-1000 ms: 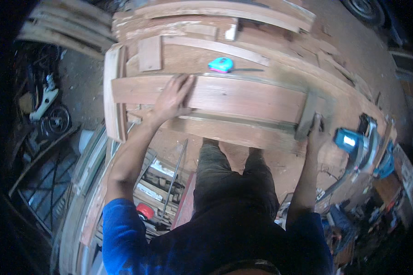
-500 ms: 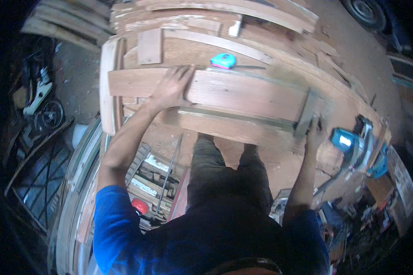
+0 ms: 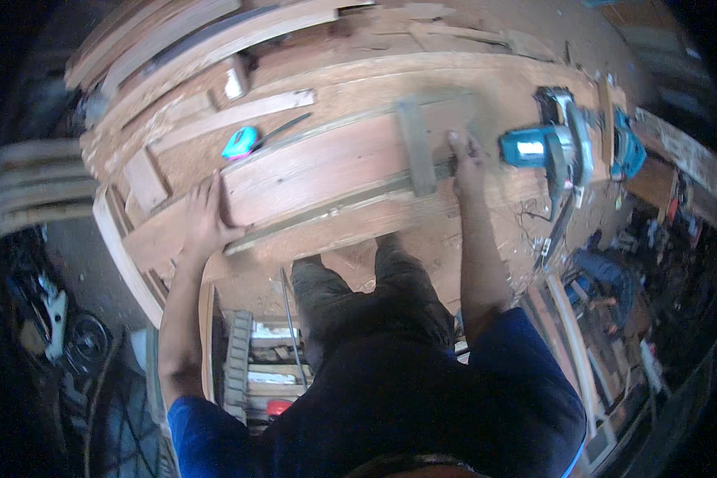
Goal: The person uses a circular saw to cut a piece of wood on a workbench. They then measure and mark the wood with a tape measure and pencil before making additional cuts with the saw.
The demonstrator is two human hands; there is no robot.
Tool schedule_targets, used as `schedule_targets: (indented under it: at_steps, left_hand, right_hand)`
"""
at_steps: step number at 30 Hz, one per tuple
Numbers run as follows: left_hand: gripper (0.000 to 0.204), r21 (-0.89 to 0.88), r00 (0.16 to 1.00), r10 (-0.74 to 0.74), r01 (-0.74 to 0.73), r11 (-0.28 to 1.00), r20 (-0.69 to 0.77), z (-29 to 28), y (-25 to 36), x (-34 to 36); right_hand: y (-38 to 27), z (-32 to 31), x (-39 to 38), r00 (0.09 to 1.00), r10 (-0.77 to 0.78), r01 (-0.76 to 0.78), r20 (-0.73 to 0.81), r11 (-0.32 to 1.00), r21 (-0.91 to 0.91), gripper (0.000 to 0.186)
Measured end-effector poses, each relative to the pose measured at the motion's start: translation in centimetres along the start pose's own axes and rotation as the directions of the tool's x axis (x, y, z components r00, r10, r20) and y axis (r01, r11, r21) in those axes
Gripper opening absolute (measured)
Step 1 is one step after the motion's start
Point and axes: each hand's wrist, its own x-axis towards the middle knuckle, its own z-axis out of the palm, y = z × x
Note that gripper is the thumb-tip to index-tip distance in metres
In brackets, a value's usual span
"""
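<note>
tan and cluttered, the workbench [image 3: 506, 95] stands in dim light, and across its near side, slanting up toward the right, lies a long pinkish board [image 3: 319, 179]. the left hand [image 3: 207, 215] has hold of it toward its left end, spread to about the board's width, fingers over the top and thumb down by the near edge. the right hand [image 3: 466, 159] is at the other end, fingers half curled; blur makes it impossible to tell whether it grips anything. just beside that hand, a grey-green crosspiece [image 3: 416, 147] sits across the board, and a darker rail [image 3: 350, 202] runs along the near edge. close beyond the far edge is a turquoise and pink tape measure [image 3: 239, 143], with a thin dark strip [image 3: 283, 125] slanting off to its right. a short flat block [image 3: 146, 179] lies to the left, near a pale upright-edged plank [image 3: 126, 256]. right of the right hand rests a teal power saw [image 3: 534, 149]. long timbers [image 3: 199, 60] are heaped along the far side.
</note>
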Motion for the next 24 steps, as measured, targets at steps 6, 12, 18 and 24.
schedule_targets:
  at_steps: [6,12,18,24]
  left_hand:
    - [0.138,-0.017,0.996,-0.089,0.089,0.996,0.008,1.0,0.9,-0.2]
    - [0.138,0.168,0.997,-0.036,0.046,0.985,-0.061,0.4,7.8,3.6]
    - [0.134,0.085,0.996,0.074,-0.070,0.994,-0.045,3.2,16.4,9.9]
    - [0.138,0.151,0.993,0.094,-0.105,0.983,0.077,2.7,17.0,12.5]
  right_hand:
    - [-1.5,1.4,-0.7,0.993,0.077,-0.054,-0.095,0.973,0.223,0.035]
    - [-1.8,-1.7,0.3,0.976,-0.161,0.173,0.149,0.982,-0.070,0.061]
    - [-11.5,-3.7,2.4,0.604,-0.260,0.787,0.754,0.347,-0.510,0.094]
    - [-11.2,-0.5,8.6,0.140,-0.252,0.905,0.958,-0.360,-0.226,0.111]
